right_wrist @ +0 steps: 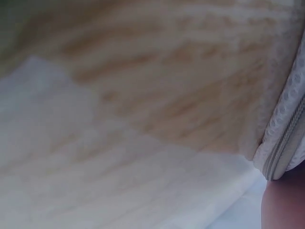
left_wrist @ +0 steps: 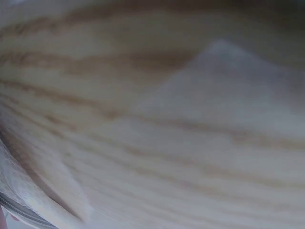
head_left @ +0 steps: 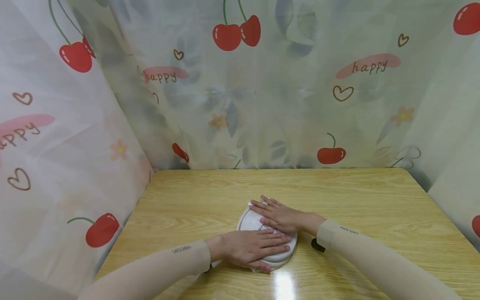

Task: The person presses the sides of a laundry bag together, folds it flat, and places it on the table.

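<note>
A round white mesh laundry bag [head_left: 249, 221], squashed low, lies on the wooden table with thin dark line drawing on its top. My left hand [head_left: 253, 248] presses on its near part, fingers straight and pointing right. Across the far part rests my right hand [head_left: 281, 216], its fingers spread and pointing left. Both palms face down, hiding much of the top. Low in the left wrist view, the bag's zipper [left_wrist: 26, 210] runs along the mesh edge. The right wrist view shows mesh and a grey zipper [right_wrist: 286, 138] beside a bit of skin.
The light wood table [head_left: 202, 191] extends around the bag on all sides. Behind it hangs a pale curtain [head_left: 262, 104] printed with cherries and hearts, continuing along the left and right. Beige sleeves [head_left: 180, 254] cover both forearms. A small black piece [head_left: 318, 245] sits under the right wrist.
</note>
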{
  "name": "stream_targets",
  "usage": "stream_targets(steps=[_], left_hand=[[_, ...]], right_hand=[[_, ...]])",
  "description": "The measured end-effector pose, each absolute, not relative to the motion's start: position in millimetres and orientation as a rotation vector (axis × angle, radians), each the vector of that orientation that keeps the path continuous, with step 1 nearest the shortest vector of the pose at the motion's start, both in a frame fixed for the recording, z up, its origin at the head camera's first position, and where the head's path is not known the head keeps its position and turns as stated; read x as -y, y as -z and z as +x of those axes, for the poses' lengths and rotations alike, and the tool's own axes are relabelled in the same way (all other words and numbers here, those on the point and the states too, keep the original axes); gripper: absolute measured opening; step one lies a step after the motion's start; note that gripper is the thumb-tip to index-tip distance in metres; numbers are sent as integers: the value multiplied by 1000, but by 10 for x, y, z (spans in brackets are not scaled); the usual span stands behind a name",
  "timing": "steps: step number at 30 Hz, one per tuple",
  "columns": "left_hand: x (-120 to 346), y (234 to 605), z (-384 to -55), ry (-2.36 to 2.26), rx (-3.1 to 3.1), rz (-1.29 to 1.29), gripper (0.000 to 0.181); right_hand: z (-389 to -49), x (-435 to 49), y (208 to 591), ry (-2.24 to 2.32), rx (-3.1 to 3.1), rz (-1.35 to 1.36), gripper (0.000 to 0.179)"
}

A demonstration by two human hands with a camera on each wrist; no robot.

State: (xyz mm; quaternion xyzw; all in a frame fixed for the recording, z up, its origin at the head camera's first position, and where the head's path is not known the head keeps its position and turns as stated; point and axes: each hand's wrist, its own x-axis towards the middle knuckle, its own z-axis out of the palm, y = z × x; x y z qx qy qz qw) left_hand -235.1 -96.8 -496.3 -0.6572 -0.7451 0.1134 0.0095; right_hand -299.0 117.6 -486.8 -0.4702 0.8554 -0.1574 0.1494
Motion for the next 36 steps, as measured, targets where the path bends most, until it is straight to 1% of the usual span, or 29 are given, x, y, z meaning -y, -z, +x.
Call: stream_targets(steps=[6, 11, 21, 29, 36], left_hand=[[957, 4945, -2334, -394, 2306, -2024, 75], [969, 4916, -2355, -389, 2301, -2006, 77], [950, 4828, -2377, -359, 2282, -1975, 80], [945, 4719, -2369, -395, 2234, -1923, 83], [968, 4592, -2401, -283, 2249, -1876, 82]], right_hand=[[-2989, -1201, 4871, 432, -2463, -1334, 58], [-3012, -1209, 4820, 424, -2469, -1363, 57], [-3065, -1244, 4691, 502, -2495, -1335, 58], [-3102, -1261, 4590, 591, -2502, -1311, 58], [-3131, -1363, 4550, 653, -2554, -1265, 57]])
